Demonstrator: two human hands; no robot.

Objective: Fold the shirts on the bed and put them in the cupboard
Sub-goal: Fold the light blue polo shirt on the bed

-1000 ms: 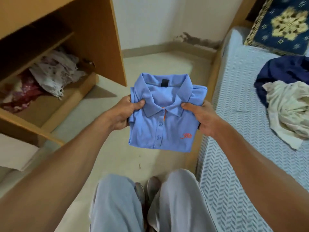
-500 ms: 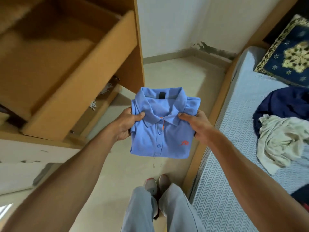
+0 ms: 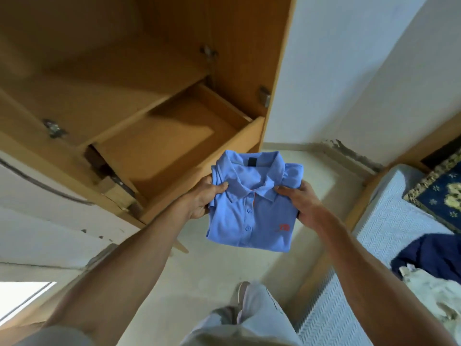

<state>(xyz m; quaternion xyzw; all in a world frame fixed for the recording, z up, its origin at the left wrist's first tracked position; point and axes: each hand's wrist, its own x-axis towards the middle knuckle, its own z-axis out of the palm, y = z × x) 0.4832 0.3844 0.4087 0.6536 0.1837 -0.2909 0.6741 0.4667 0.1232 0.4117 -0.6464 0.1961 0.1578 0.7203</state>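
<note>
A folded light-blue polo shirt [image 3: 252, 211] with an orange chest logo hangs in the air in front of me, collar away from me. My left hand [image 3: 204, 198] grips its left edge, thumb on the collar. My right hand [image 3: 299, 203] grips its right edge the same way. Just beyond the shirt stands the wooden cupboard [image 3: 154, 71], its inside open to me, with a bare compartment [image 3: 169, 146] close to the shirt's upper left. On the bed [image 3: 389, 221] at the right lie a dark-blue shirt [image 3: 429, 258] and a cream shirt [image 3: 434, 295], both unfolded.
A white wall [image 3: 349, 71] rises right of the cupboard. A blue patterned pillow [image 3: 441, 196] sits at the head of the bed. My legs and shoes [image 3: 239, 303] stand on the pale floor [image 3: 204, 265] between cupboard and bed. The cupboard's white door [image 3: 50, 221] is at left.
My view has risen from the lower shelves with clothes to an upper bare compartment. The folded shirt, held in both hands throughout, has come closer to the cupboard.
</note>
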